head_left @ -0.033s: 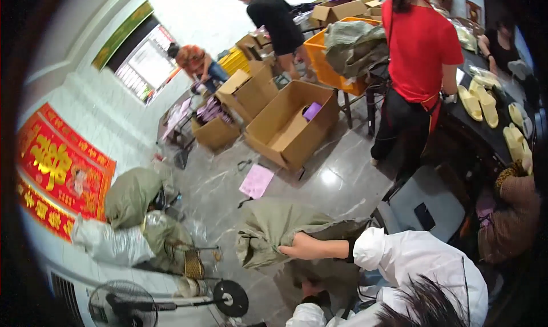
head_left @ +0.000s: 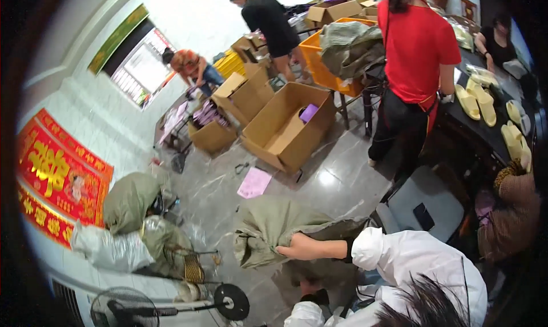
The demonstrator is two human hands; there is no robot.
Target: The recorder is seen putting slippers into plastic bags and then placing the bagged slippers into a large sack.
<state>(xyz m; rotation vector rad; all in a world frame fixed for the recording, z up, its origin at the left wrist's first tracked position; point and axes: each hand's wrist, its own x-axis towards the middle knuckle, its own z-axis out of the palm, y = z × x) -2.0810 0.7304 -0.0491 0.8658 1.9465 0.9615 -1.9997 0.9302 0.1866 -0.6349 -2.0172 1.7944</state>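
A large grey-green woven sack (head_left: 274, 221) bulges in front of me, its cloth gathered and creased. My right hand (head_left: 302, 248), coming from a white sleeve with a dark cuff, is closed on a fold of this sack. Lower down, my left hand (head_left: 308, 288) is beside the sack's darker, hanging part. Its fingers are mostly hidden in shadow and cloth, so their grip is unclear. What the sack contains is hidden.
Filled sacks (head_left: 134, 201) lie by the left wall near a standing fan (head_left: 231, 301). A big open carton (head_left: 291, 127) stands ahead, with pink paper (head_left: 254, 182) on the floor. At right are a grey chair (head_left: 425, 204), a person in red (head_left: 419, 58) and slippers (head_left: 485, 104) on a table.
The whole view has shifted very slightly. My right hand keeps its hold on the sack, and my left hand stays low beside it.
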